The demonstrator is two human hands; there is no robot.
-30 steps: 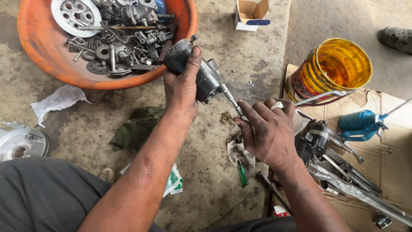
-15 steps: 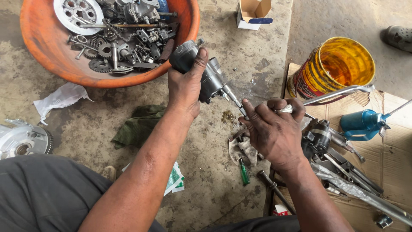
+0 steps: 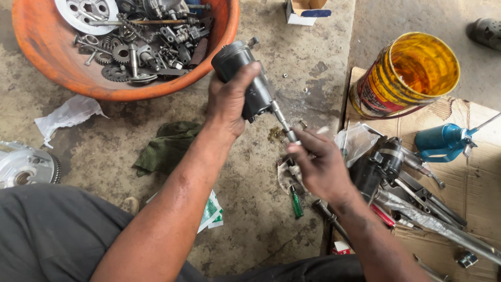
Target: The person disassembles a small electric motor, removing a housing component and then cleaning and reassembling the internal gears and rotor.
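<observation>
**Motor body in left hand, shaft worked w/ right**

We hold the dark cylindrical motor part (image 3: 245, 78) up over the concrete floor (image 3: 156, 104), just in front of the orange basin (image 3: 52, 62); our left hand (image 3: 227, 102) is wrapped round its body, fingers clamped on the casing, thumb over the top. Its metal shaft (image 3: 282, 122) sticks out down and to the right, twd our right hand (image 3: 321, 164); that hand's fingers are closed on the shaft's tip, though we can't tell if sth small sits between them, since the hand is a bit blurred.

Step in hand, as we judge it: fitting or turning sth at the shaft end while the body is held steady. Next move prob. calls for a firm left grip so the casing doesn't spin, and fine right-hand work kept in line w/ the shaft.

Around us: gears and sprockets (image 3: 115, 52) piled in the basin; green rag (image 3: 167, 146) on the floor; green-handled screwdriver (image 3: 296, 201) below the right hand; yellow tin (image 3: 407, 78) and blue oil can (image 3: 443, 141) on cardboard (image 3: 480, 177) at right.
</observation>
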